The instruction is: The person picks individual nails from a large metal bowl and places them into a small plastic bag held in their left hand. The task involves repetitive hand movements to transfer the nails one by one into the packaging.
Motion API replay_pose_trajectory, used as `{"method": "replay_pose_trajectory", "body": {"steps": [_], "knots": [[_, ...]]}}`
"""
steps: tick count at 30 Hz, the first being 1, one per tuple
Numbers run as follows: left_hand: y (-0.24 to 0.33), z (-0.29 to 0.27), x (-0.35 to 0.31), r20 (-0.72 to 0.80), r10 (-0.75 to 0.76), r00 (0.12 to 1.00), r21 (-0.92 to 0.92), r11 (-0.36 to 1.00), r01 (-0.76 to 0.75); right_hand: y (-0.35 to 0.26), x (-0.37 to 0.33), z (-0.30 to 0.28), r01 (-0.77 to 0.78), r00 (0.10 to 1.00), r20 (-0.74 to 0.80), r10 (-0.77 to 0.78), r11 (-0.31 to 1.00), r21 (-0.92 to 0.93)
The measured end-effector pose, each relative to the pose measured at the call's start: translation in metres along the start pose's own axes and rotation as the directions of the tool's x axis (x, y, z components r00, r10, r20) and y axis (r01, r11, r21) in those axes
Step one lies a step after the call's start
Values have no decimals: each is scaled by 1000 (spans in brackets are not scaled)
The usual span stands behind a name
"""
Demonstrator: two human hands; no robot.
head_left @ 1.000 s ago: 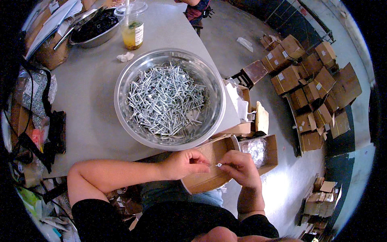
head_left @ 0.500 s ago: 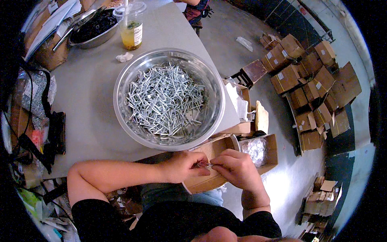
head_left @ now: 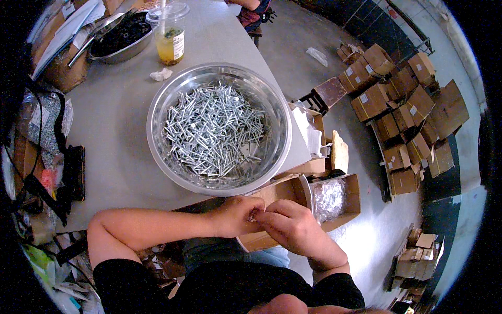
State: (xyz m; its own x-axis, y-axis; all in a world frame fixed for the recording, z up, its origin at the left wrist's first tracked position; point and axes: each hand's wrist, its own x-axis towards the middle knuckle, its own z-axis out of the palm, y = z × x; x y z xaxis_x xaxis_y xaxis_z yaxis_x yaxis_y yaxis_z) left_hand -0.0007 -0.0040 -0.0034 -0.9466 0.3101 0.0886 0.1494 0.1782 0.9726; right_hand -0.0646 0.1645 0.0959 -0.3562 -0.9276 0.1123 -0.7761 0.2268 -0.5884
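Observation:
Over an open cardboard box [head_left: 294,191] at the table's near edge, my two hands meet with fingertips touching. My left hand [head_left: 236,215] is curled closed around something small and shiny, mostly hidden by the fingers. My right hand [head_left: 291,224] pinches at the same spot, its thumb and fingers pressed together. What they hold is too small and covered to name. Just beyond them a wide steel bowl [head_left: 157,157] stands on the grey table [head_left: 117,172], holding a heap of silvery screws [head_left: 212,128].
Right of the box is another carton with crumpled clear plastic [head_left: 330,200]. A lidded drink cup [head_left: 170,46], crumpled tissue [head_left: 161,75] and dark-filled metal basin [head_left: 123,52] are at the back. Stacked cartons [head_left: 402,112] stand right; another person [head_left: 253,11] sits at the far end.
My right hand has moved left and turned inward, so its fingertips now press against my left fingers. My left hand has closed a little. The bowl and boxes stay put.

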Motion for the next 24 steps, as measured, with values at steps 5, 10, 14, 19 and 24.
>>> {"method": "replay_pose_trajectory", "body": {"steps": [5, 10, 14, 19, 24], "knots": [[-8, 4, 0, 10, 98, 995, -74, 993, -97, -2, 4, 4, -68, 997, -37, 73, 990, 122], [10, 5, 0, 121, -35, 992, -403, 912, 81, 11, -3, -1, -18, 1000, -3, 19, 985, 172], [8, 2, -1, 253, -72, 965, -296, 944, 148, 12, 0, -3, 77, 997, 22, -79, 993, 86], [6, 2, 0, 183, -20, 983, -330, 940, 81, 9, 4, 1, 129, 990, -52, -130, 991, -18], [3, 2, 0, 157, 6, 988, -233, 972, 31, 16, -1, 6, 130, 986, -104, -133, 991, -31]]}}
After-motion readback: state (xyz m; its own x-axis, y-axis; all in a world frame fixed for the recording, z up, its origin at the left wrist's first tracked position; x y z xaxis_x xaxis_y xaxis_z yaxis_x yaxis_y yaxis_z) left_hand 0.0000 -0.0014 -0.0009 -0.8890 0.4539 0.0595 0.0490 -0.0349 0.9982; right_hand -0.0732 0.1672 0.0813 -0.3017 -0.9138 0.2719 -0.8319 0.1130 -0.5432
